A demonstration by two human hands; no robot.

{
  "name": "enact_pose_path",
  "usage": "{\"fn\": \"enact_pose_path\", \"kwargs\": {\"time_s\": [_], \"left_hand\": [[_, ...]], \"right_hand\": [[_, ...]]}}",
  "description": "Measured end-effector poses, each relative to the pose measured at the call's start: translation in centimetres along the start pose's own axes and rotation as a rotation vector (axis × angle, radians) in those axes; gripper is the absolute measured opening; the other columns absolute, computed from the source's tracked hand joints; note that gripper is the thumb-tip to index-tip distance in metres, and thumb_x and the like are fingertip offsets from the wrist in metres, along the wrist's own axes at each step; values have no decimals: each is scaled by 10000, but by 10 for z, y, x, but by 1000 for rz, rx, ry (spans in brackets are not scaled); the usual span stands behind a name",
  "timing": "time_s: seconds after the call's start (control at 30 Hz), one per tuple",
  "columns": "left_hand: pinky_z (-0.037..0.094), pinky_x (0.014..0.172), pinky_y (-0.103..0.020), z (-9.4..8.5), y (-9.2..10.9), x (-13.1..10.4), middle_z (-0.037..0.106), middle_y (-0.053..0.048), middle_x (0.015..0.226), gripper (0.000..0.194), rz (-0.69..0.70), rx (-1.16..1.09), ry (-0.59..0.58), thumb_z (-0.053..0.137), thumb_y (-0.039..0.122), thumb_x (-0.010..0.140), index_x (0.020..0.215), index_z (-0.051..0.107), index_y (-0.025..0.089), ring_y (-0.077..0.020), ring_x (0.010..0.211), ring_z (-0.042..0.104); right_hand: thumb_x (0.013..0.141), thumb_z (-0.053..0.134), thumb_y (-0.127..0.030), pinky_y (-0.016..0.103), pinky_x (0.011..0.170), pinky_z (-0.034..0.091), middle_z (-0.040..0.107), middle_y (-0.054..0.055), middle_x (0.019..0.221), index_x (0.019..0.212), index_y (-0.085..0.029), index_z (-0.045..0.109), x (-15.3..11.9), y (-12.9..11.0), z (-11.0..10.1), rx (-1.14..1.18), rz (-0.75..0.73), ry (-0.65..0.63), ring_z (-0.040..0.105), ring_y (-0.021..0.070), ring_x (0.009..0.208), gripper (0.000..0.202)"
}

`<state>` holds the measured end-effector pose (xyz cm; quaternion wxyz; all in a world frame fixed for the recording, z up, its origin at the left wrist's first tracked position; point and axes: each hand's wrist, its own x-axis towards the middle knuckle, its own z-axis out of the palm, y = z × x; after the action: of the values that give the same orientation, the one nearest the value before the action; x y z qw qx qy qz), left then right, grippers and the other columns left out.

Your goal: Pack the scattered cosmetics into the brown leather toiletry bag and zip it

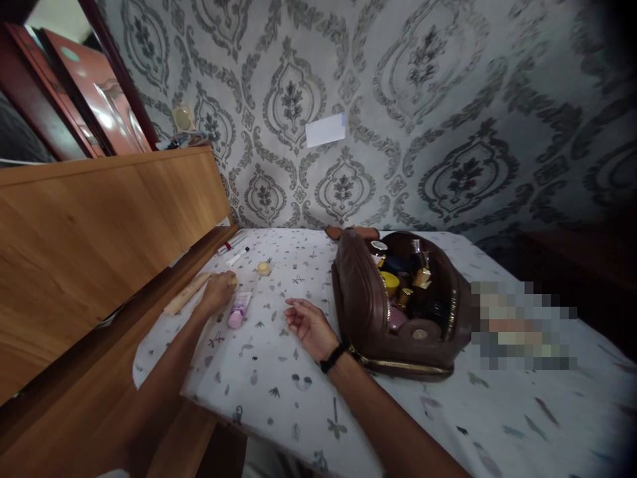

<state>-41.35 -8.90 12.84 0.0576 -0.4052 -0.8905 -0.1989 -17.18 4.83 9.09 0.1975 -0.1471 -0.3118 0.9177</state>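
My left hand (217, 293) rests at the left side of the table, its fingers closed around a small pale-yellow object (233, 281) whose kind is mostly hidden. Just right of it lies a purple and white squeeze tube (239, 311). A long beige tube-like item (186, 295) is on its left. Beyond the fingers sits a small cream-coloured jar (263, 268). My right hand (312, 326), with a black band at the wrist, hovers half curled with nothing in it. Beside it stands a brown leather bag (363, 285), unzipped, holding a yellow-lidded jar (390, 283) and several gold-capped bottles.
A white patterned cloth (279, 392) covers the table. Farther back lie a thin white tube (237, 257) and a clear and red item (226, 247). A wooden panel (114, 219) bounds the left side; a patterned wall (343, 153) rises behind. Something pixelated (520, 325) lies right of the bag.
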Motion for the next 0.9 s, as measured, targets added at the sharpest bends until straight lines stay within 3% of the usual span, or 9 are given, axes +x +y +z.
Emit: {"fn": "enact_pose_path", "kwargs": {"time_s": [0.17, 0.33, 0.4, 0.5, 0.8, 0.9], "left_hand": [[475, 909, -337, -2, 29, -3, 679, -83, 1118, 341, 84, -240, -40, 537, 326, 852, 1148, 592, 165, -221, 1022, 622], [470, 917, -324, 9, 84, -23, 667, -90, 1143, 416, 294, -836, -279, 640, 396, 826, 1175, 609, 171, -222, 1060, 613], [462, 910, -327, 12, 100, -30, 672, -93, 1126, 433, 328, -935, -346, 674, 401, 811, 1176, 619, 174, -230, 1059, 610], [453, 884, -317, 15, 110, -34, 670, -94, 1163, 461, 362, -883, -340, 686, 399, 801, 1201, 619, 178, -240, 1088, 597], [443, 837, -303, 30, 107, -49, 661, -66, 1161, 359, 382, -667, -160, 581, 393, 869, 1162, 624, 190, -206, 997, 574], [444, 803, -302, 32, 110, -53, 662, -59, 1044, 298, 364, -617, -103, 547, 382, 879, 1080, 625, 176, -194, 917, 571]], "right_hand": [[632, 842, -278, 176, 493, 415, 688, 16, 641, 806, -143, 695, 0, 0, 0, 6, 4, -13, 584, 77, 532, 265], [658, 849, -325, 167, 479, 431, 711, 29, 693, 875, -142, 696, 1, 2, 3, 14, -4, 0, 637, 94, 563, 323], [682, 834, -359, 171, 470, 438, 716, 37, 717, 865, -141, 687, 1, 3, 4, 29, -14, 12, 658, 108, 582, 320], [712, 813, -380, 164, 466, 446, 706, 17, 712, 849, -150, 672, 2, 3, 4, 65, -37, 32, 664, 104, 590, 302], [654, 856, -340, 133, 446, 424, 679, -6, 656, 803, -130, 673, 5, 4, 0, 101, -58, 43, 596, 59, 523, 316], [624, 874, -301, 140, 459, 427, 685, -3, 665, 799, -140, 657, 7, 5, -1, 92, -64, 43, 601, 66, 539, 321]]}}
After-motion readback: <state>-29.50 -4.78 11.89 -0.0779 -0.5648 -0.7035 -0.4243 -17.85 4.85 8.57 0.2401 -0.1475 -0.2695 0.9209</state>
